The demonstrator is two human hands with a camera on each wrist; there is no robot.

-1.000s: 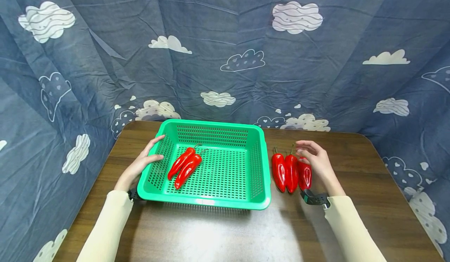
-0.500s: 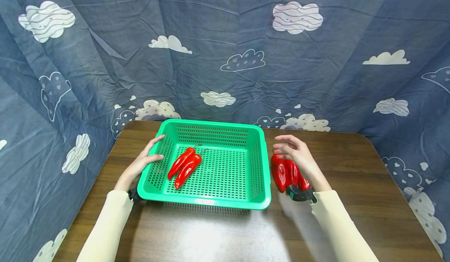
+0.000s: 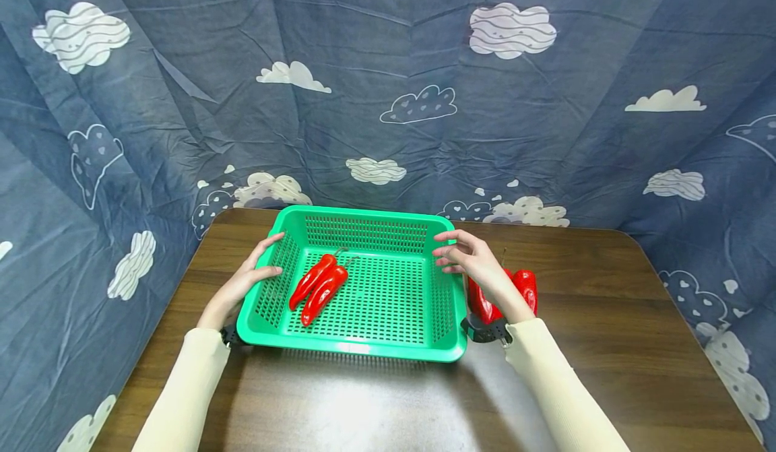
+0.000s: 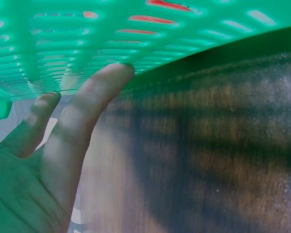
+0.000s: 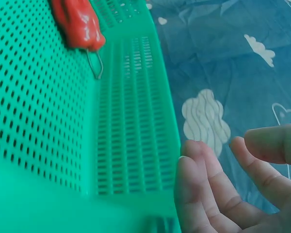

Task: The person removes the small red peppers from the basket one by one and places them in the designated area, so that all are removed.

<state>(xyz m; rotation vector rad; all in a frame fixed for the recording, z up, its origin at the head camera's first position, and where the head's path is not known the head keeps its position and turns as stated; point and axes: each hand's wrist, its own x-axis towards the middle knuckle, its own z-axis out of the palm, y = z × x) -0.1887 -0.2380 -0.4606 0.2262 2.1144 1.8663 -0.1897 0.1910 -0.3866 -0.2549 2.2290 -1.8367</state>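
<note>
A green plastic basket point(image 3: 339, 349) with slotted walls sits on the table. Two red peppers point(image 3: 324, 296) with thin stems lie side by side in its left part. My left hand point(image 3: 239, 283) holds the left rim, with thumb and index finger over it. Other fingers point(image 4: 63, 150) of that hand reach up against the basket's outer wall in the left wrist view. Over the right rim hovers my right hand point(image 3: 475, 263), fingers loosely bent and nothing between them. More red peppers point(image 3: 525, 290) lie on the table just right of the basket, partly hidden under this hand and wrist.
The brown wooden table point(image 3: 606, 304) extends to the right of the peppers and in front of the basket. A blue cloth point(image 3: 388, 149) printed with white clouds hangs behind and around it. Dark bands point(image 3: 485, 331) circle both wrists below pale sleeves.
My right hand has moved left from above the rightmost pepper on the table to the basket's right rim. The left hand, the basket and the peppers have kept their places.
</note>
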